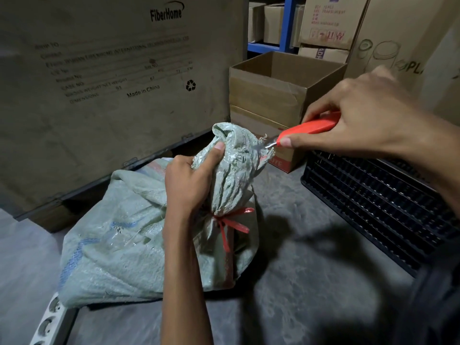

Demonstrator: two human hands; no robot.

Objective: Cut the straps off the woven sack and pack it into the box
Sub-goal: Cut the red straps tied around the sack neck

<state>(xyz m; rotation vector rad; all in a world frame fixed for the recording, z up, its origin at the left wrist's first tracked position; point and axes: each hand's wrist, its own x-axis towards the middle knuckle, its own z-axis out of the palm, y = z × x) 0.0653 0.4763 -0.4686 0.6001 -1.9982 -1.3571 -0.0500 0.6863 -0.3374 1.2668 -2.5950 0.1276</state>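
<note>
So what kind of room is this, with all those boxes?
Probably a storeroom or warehouse: stacked brown cardboard boxes on a blue metal shelf rack, a big FiberHome shipping carton, and a black plastic crate on the floor.

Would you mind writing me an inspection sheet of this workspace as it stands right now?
Surface: grey floor, dim light.
Job's things: woven sack lying on the floor, its bunched neck tied with a red strap, not yet cut; open cardboard box behind it.
Clutter: black plastic crate to the right; white power strip at lower left.
Grippers: left hand grips the sack's neck above the strap; right hand holds a red-handled cutter, blade at the neck's frayed top.
Cables: nothing seen.
Surroundings: large FiberHome carton, stacked boxes, blue shelving.
</note>
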